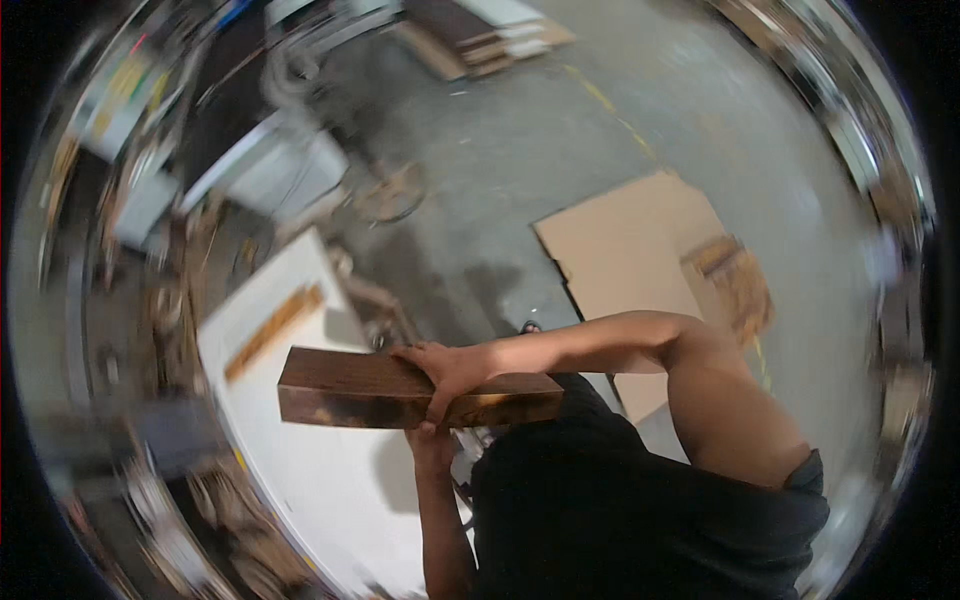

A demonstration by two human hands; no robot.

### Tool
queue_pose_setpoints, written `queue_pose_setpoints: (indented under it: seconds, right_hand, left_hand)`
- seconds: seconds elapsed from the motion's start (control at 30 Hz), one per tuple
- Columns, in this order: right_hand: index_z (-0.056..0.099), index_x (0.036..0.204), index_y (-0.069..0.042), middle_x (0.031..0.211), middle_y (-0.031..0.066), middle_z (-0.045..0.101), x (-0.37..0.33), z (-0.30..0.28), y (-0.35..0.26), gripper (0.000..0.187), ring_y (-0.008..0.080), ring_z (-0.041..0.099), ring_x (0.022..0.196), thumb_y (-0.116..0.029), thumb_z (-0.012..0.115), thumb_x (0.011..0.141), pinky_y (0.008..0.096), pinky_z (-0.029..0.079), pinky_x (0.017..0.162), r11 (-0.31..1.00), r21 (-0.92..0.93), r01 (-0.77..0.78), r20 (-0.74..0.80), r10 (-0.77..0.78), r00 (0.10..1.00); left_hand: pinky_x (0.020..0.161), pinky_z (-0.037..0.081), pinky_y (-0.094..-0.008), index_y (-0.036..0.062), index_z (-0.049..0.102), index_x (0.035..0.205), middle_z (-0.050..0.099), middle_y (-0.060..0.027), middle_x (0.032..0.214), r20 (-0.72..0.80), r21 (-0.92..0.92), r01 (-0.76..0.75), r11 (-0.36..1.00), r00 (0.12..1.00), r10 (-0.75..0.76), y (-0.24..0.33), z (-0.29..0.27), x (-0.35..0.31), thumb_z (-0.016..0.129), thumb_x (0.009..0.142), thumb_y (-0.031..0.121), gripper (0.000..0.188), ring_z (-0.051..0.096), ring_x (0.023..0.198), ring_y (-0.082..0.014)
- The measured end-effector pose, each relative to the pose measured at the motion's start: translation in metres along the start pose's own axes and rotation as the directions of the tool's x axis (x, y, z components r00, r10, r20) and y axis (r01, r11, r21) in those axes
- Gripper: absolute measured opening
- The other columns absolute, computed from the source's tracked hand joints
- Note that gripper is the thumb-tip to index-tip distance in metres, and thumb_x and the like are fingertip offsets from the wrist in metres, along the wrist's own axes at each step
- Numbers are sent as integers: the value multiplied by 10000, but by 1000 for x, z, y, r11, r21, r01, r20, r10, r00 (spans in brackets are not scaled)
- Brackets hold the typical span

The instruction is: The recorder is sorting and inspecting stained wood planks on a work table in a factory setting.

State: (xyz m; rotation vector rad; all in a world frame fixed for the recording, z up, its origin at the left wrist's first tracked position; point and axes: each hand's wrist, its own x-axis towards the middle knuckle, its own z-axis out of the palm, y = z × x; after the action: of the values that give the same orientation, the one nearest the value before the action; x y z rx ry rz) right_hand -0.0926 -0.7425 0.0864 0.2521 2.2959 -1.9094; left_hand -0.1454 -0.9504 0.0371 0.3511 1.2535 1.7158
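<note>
A thick dark-brown wooden block (340, 390), long and squared, is held up level in front of my body, over the edge of a white tabletop (300, 490). My right hand (460, 372) reaches across from the right and grips the block near its middle, fingers over the top and thumb down the near face. Below it, my left hand (430, 445) meets the block's underside; its fingers are mostly hidden behind the wood. A narrow light-brown wooden strip (272, 332) lies on the tabletop beyond the block.
On the grey floor to the right lies a flat cardboard sheet (630, 250) with a brown wooden-looking piece (745, 295) by its edge. Stacked boards (470, 45) stand at the far side. Blurred clutter (180, 480) fills the left, beside the tabletop.
</note>
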Motion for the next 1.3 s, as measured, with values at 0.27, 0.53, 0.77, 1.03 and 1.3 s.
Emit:
queue_pose_setpoints:
  seconds: [0.27, 0.53, 0.77, 1.03, 1.3]
  right_hand:
    - [291, 1588, 80, 1514, 289, 432, -128, -201, 60, 1362, 442, 421, 1432, -557, 939, 573, 452, 386, 1191, 979, 182, -90, -408, 158, 899]
    - [157, 1639, 88, 1579, 311, 350, -260, -290, 105, 1300, 416, 366, 1492, -610, 814, 761, 484, 354, 1217, 926, 361, -111, -654, 336, 677]
    - [163, 1646, 72, 1641, 327, 297, -305, -305, 175, 1261, 413, 292, 1546, -623, 796, 805, 469, 274, 1269, 819, 563, 115, -772, 470, 428]
    - [180, 1661, 21, 1626, 291, 287, -266, -339, 179, 1196, 403, 254, 1552, -501, 844, 814, 468, 215, 1286, 701, 656, 280, -684, 709, -173]
    - [171, 1664, 15, 1655, 182, 314, -260, -415, 211, 1214, 302, 263, 1572, -196, 923, 735, 417, 183, 1290, 590, -117, 799, -289, 750, -595]
  left_hand:
    - [1231, 346, -494, 64, 295, 1621, 419, -115, 1584, 329, 82, 229, 970, 913, -243, -24, 171, 186, 847, 713, 694, 1236, 407, 1482, -295]
    - [1200, 402, -481, 68, 358, 1581, 495, -107, 1524, 573, 233, 513, 826, 614, -543, -42, 356, 306, 858, 747, 584, 1100, 481, 1431, -292]
    - [1179, 432, -483, 101, 402, 1560, 533, -83, 1501, 653, 478, 491, 729, 356, -668, -107, 463, 457, 771, 872, 546, 899, 519, 1393, -275]
    - [1180, 421, -513, 111, 480, 1515, 586, -76, 1450, 613, 648, 466, 603, 152, -775, -176, 618, 585, 889, 743, 475, 946, 543, 1367, -302]
    - [1162, 438, -477, 99, 464, 1517, 575, -76, 1455, 462, 850, 346, 398, -126, -878, -258, 784, 594, 899, 728, 531, 999, 541, 1359, -297]
